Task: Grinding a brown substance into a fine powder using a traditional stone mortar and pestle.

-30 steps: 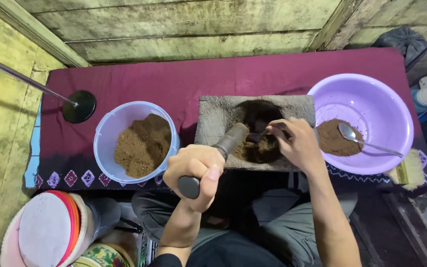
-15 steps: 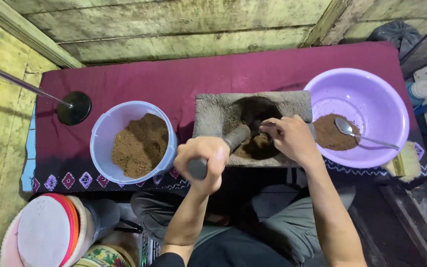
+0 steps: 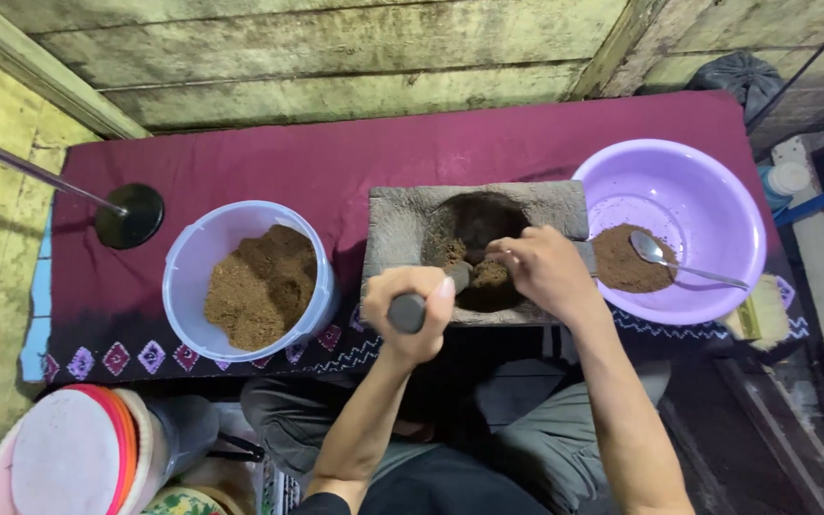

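Fingers of left hand (image 3: 412, 310) wrap pestle (image 3: 428, 297); right hand (image 3: 547, 275) fingers curl into stone mortar (image 3: 474, 248).

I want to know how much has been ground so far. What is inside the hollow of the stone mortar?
Brown powder clings to the hollow's left wall in the stone mortar, and a clump lies by the pestle tip. The right hand covers the hollow's right side, so the rest is hidden.

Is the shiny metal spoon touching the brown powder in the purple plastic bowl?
Touching. The head view shows the metal spoon with its scoop resting on the edge of the brown powder in the purple bowl.
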